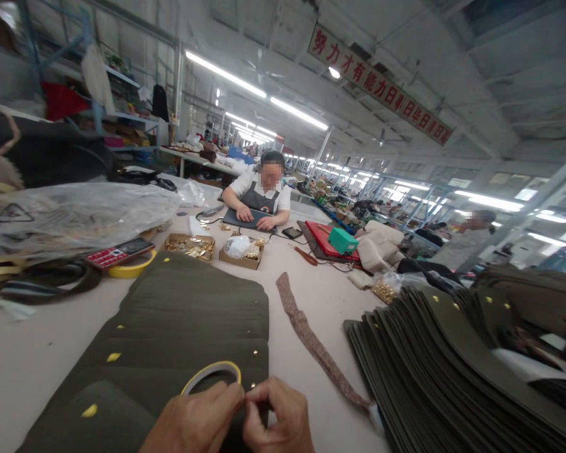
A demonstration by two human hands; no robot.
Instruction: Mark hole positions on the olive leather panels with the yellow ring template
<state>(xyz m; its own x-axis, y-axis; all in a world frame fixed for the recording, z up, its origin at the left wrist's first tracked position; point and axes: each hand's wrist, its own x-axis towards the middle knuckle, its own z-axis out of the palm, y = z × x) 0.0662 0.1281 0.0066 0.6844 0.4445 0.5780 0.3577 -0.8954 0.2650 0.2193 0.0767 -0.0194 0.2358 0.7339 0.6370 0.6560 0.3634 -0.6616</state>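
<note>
My left hand (pixel 195 418) is closed around a roll of yellow tape (pixel 236 372), whose ring sticks up above the knuckles. Close beside it, my right hand (pixel 280 415) pinches thumb and forefinger together, almost touching the left fingertips. Whatever lies in that pinch is too small to make out. Both hands are over a spread of overlapping dark olive fabric panels (pixel 193 308). Bits of yellow tape (pixel 114 357) stick to the panels' left side, and small shiny metal pieces (pixel 255 353) show along the right edge.
A tall stack of dark panels (pixel 434 365) stands at right, with a brown fabric strip (pixel 306 333) beside it. Boxes of gold metal parts (pixel 188 246) lie beyond the panels. A second tape roll (pixel 132 267) is at left. Across the table (pixel 311 289), a co-worker (pixel 259 198) handles a dark piece.
</note>
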